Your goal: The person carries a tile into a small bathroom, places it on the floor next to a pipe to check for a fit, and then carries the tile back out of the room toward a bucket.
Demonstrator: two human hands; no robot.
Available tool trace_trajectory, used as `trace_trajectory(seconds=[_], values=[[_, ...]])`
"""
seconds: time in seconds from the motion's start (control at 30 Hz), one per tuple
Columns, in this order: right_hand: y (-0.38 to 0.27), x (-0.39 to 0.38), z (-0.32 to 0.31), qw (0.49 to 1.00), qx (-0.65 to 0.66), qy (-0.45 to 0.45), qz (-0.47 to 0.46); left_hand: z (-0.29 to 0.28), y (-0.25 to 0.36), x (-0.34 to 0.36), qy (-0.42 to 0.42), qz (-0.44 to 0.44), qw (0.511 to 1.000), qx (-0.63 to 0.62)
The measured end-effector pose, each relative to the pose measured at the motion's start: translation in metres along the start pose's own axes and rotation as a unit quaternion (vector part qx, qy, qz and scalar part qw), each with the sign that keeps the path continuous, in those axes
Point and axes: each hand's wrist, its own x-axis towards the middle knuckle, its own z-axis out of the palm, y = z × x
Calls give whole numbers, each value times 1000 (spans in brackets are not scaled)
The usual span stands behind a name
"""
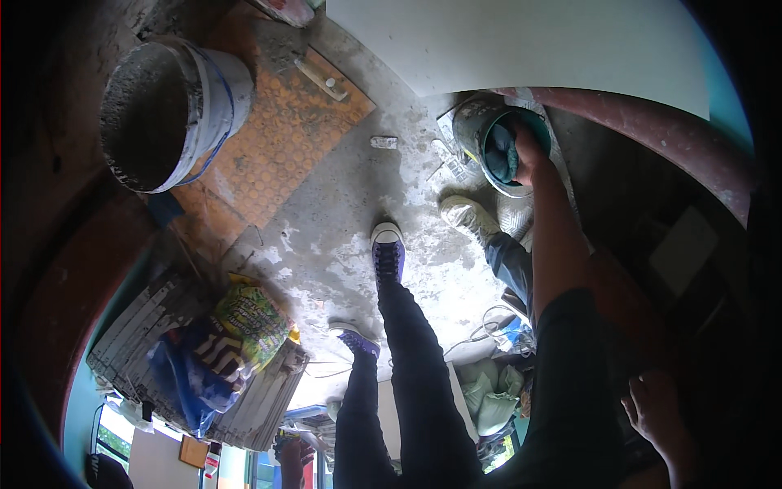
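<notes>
My right arm reaches far forward to a small whitish bucket with a green inside (489,178) at the upper right. My right hand (529,155) curls at its rim, with the fingertips down inside, beside a dark teal, lumpy wet-looking mass (500,153). Whether the fingers hold that mass or only the rim is hidden. At the lower left edge, what appears to be my left hand (292,450) hangs low, small and in shadow. Its fingers are too unclear to read.
A large mortar-caked bucket (220,90) stands far left by an orange patterned board (281,134) bearing a trowel-like tool (321,77). Plastic sacks (232,342) lie on grey strips at left. Close right are another person's dusty shoe (468,213) and hand (656,403). Cables trail behind.
</notes>
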Motion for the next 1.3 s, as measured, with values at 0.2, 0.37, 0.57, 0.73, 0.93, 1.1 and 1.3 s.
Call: trace_trajectory(seconds=[0.2, 0.37, 0.57, 0.73, 0.93, 1.1, 1.3], values=[[2, 11, -19, 989, -129, -53, 48, -11, 0, 11, -20, -16, 1000, -10], [14, -2, 17, 978, -198, -69, 14, 10, 19, -22, 26, 10, 999, 18], [23, 25, -12, 959, -261, 63, -87, 77, 92, -74, 63, 54, 990, 113], [4, 8, 10, 975, -113, 67, -179, 70, 83, -81, 51, 115, 986, 111], [12, 6, 29, 967, -187, 73, -160, 67, 73, -85, 56, 112, 989, 78], [19, 31, -37, 952, -209, 157, -159, 74, 91, -77, 40, 113, 987, 106], [15, 20, -10, 935, -291, 176, -100, 58, 81, -79, 62, 123, 985, 108]])
